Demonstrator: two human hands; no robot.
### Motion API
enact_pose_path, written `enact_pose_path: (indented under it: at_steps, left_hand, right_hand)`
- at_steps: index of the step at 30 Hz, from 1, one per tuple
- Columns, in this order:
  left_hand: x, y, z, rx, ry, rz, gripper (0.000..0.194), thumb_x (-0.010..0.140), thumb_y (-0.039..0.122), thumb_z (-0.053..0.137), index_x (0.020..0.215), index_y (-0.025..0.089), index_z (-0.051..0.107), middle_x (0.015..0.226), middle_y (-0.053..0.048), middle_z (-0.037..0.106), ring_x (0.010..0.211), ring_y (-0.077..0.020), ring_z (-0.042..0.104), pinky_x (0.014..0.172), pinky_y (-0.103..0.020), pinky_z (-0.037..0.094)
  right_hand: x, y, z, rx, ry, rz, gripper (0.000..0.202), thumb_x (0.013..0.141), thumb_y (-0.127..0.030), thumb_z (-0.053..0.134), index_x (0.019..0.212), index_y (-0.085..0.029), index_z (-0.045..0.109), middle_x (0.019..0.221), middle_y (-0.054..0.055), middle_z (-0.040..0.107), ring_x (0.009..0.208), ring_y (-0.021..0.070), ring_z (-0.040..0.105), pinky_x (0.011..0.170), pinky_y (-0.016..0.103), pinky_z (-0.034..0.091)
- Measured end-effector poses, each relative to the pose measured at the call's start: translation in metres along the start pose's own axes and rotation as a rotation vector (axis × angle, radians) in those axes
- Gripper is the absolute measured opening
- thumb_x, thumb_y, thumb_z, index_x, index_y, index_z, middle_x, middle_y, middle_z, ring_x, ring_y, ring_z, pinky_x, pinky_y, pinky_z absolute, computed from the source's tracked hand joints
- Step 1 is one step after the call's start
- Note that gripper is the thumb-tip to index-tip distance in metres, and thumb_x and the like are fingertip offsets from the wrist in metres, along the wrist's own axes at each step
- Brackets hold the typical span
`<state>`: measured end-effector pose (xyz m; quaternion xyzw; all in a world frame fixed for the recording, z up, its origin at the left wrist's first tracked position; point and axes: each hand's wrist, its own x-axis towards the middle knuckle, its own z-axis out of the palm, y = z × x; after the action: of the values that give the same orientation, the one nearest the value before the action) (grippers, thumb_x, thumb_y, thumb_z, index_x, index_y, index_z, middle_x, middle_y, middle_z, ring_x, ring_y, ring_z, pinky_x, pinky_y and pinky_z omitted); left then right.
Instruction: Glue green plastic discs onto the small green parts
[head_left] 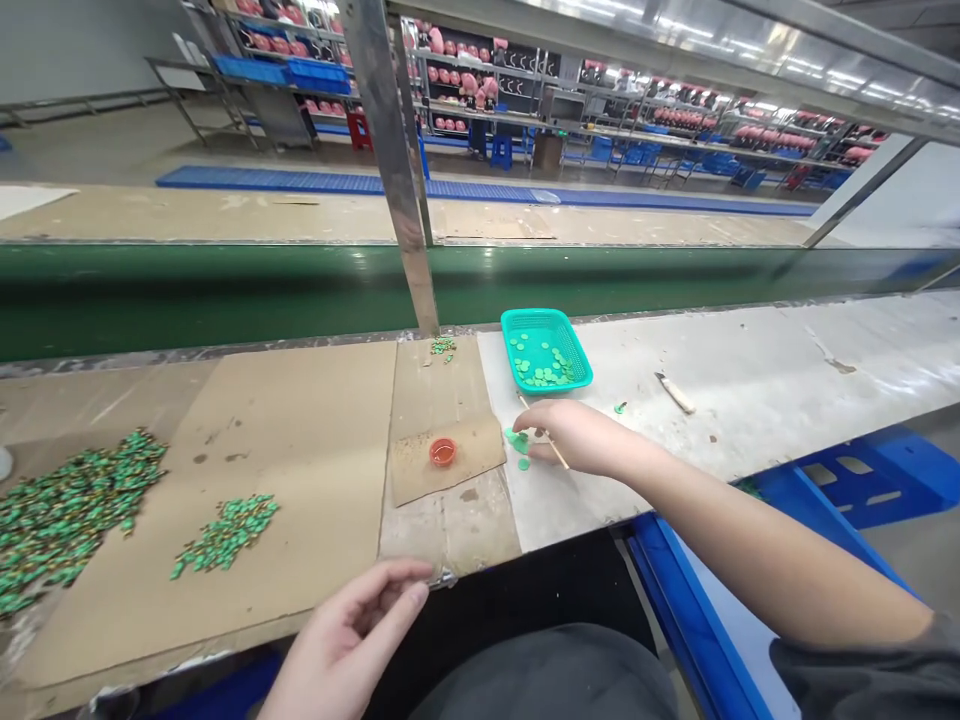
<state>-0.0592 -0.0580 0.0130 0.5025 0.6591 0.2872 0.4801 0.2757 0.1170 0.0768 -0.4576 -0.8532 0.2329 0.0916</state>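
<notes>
My right hand grips a thin wooden stick, which slants under the palm. Its fingertips reach down to several flat green discs on the pale board; I cannot tell whether they pinch one. At the table's front edge, my left hand is loosely curled, thumb and forefinger slightly apart, with nothing visible between them. Between the hands, a small red cup with reddish liquid sits on a cardboard piece. Beyond my right hand stands a turquoise basket with more green discs inside.
Small green-and-brown pieces lie in a big heap, a smaller pile and a far cluster. A knife lies on the right. A metal post rises behind the table, before a green conveyor belt. Blue crates stand below right.
</notes>
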Motion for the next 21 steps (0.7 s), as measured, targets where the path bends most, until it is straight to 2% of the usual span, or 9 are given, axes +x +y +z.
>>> enact_pose_path:
  at_steps: [2, 4, 7, 11, 14, 17, 21]
  left_hand:
    - [0.021, 0.01, -0.01, 0.26, 0.102, 0.189, 0.069, 0.094, 0.086, 0.064, 0.116, 0.026, 0.089, 0.107, -0.013, 0.084, 0.099, -0.0346, 0.079, 0.094, -0.044, 0.067]
    - [0.048, 0.022, -0.021, 0.607, 0.216, 0.384, 0.067, 0.1, 0.078, 0.057, 0.127, 0.023, 0.085, 0.12, -0.017, 0.081, 0.119, -0.0422, 0.074, 0.11, -0.056, 0.061]
    - [0.087, 0.037, -0.035, 0.734, 0.201, 0.43, 0.079, 0.095, 0.078, 0.065, 0.151, 0.023, 0.075, 0.145, -0.02, 0.073, 0.142, -0.05, 0.063, 0.122, -0.068, 0.051]
    - [0.113, 0.043, -0.046, 0.776, 0.114, 0.454, 0.083, 0.093, 0.079, 0.069, 0.157, 0.027, 0.072, 0.16, -0.017, 0.068, 0.152, -0.0499, 0.056, 0.126, -0.066, 0.046]
    - [0.11, 0.041, -0.051, 0.802, 0.122, 0.469, 0.086, 0.094, 0.081, 0.069, 0.161, 0.027, 0.069, 0.163, -0.017, 0.066, 0.153, -0.0509, 0.055, 0.126, -0.066, 0.045]
    - [0.094, 0.037, -0.054, 0.765, 0.188, 0.489, 0.081, 0.101, 0.083, 0.064, 0.165, 0.033, 0.063, 0.159, -0.012, 0.068, 0.148, -0.045, 0.062, 0.122, -0.062, 0.05]
    - [0.068, 0.023, -0.061, 0.628, 0.329, 0.527, 0.065, 0.105, 0.082, 0.06, 0.145, 0.032, 0.073, 0.139, -0.008, 0.078, 0.132, -0.0387, 0.073, 0.112, -0.055, 0.057]
  right_hand:
    - [-0.01, 0.002, -0.004, 0.013, 0.068, 0.003, 0.023, 0.102, -0.016, 0.082, 0.123, -0.024, 0.087, 0.113, 0.009, 0.088, 0.097, 0.0276, 0.082, 0.081, 0.035, 0.058]
    - [-0.021, 0.004, -0.003, 0.022, 0.149, 0.01, 0.018, 0.109, -0.02, 0.073, 0.121, -0.023, 0.086, 0.114, 0.011, 0.087, 0.1, 0.0284, 0.082, 0.084, 0.037, 0.06]
    - [-0.037, 0.008, 0.011, 0.03, 0.246, 0.014, 0.021, 0.112, -0.019, 0.066, 0.121, -0.022, 0.084, 0.117, 0.012, 0.087, 0.106, 0.0283, 0.082, 0.091, 0.039, 0.062]
    - [-0.047, 0.008, 0.045, 0.011, 0.291, 0.007, 0.02, 0.109, -0.012, 0.068, 0.119, -0.02, 0.083, 0.111, 0.011, 0.085, 0.102, 0.027, 0.081, 0.091, 0.038, 0.063]
    - [-0.046, 0.003, 0.069, -0.015, 0.298, -0.01, 0.016, 0.109, -0.013, 0.071, 0.118, -0.02, 0.082, 0.106, 0.01, 0.082, 0.101, 0.027, 0.079, 0.091, 0.038, 0.063]
    - [-0.043, -0.002, 0.081, -0.044, 0.304, -0.022, 0.012, 0.11, -0.016, 0.073, 0.116, -0.02, 0.083, 0.102, 0.01, 0.079, 0.1, 0.0278, 0.077, 0.09, 0.039, 0.062]
    - [-0.041, -0.002, 0.083, -0.076, 0.315, -0.03, 0.014, 0.113, -0.016, 0.07, 0.118, -0.019, 0.083, 0.101, 0.011, 0.076, 0.099, 0.0289, 0.076, 0.088, 0.039, 0.061]
